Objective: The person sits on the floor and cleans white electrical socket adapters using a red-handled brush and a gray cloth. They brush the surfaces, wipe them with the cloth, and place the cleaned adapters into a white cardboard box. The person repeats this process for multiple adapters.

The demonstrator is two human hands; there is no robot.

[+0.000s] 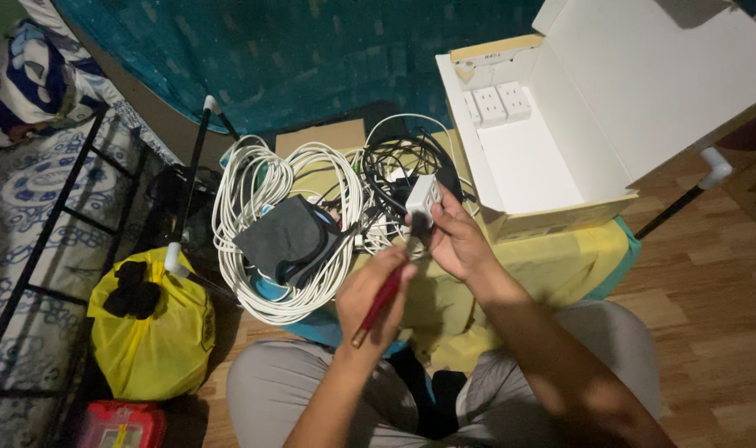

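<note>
Bare forearms, grey trousers [287,390], no sleeves

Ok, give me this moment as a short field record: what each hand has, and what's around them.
left hand: grips a red-handled tool, tip toward the socket
right hand: holds a white socket block
open box: white, lid up, three white sockets at the back
cable coil: white, dark pouch lying on it
black cable: tangled behind the hands
yellow bag: on the floor beside the person's knee
</note>
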